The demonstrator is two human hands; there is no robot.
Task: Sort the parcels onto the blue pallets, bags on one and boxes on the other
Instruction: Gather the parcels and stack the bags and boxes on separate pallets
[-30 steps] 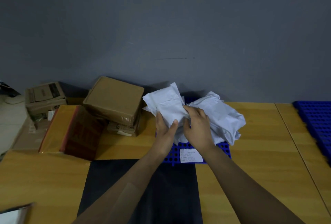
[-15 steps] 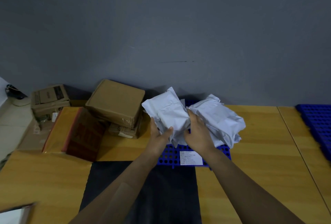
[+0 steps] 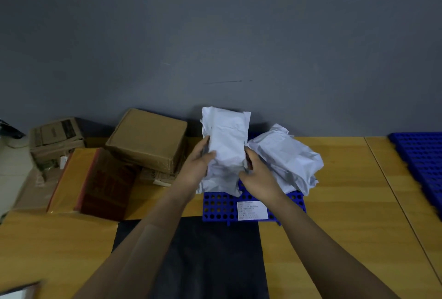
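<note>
Head camera first: nearest us a dark mat (image 3: pixel 191 262) lies on the counter (image 3: pixel 334 239), and just past it sits a blue pallet (image 3: pixel 215 205) with a white label (image 3: pixel 251 210) on its front edge.

Above the pallet, our left hand (image 3: pixel 195 169) and right hand (image 3: pixel 259 179) are curled round opposite sides of a white bag (image 3: pixel 227 145). We hold it upright, with its lower end hanging close over the grid.

Just to the right, a heap of bags (image 3: pixel 287 162) rests on the same pallet and bulges past its right rim. We judge this the main risk. The plastic looks slick and the heap uneven, so a bag dropped on top could slide off onto the counter or push a neighbour over the edge.

Further left, a tan box (image 3: pixel 148 140), a red box (image 3: pixel 105 181) and a worn carton (image 3: pixel 56 138) wait off any pallet. The second pallet (image 3: pixel 423 162) lies well apart on the far right. Carrying boxes across could clip the heap if we swing low.
</note>
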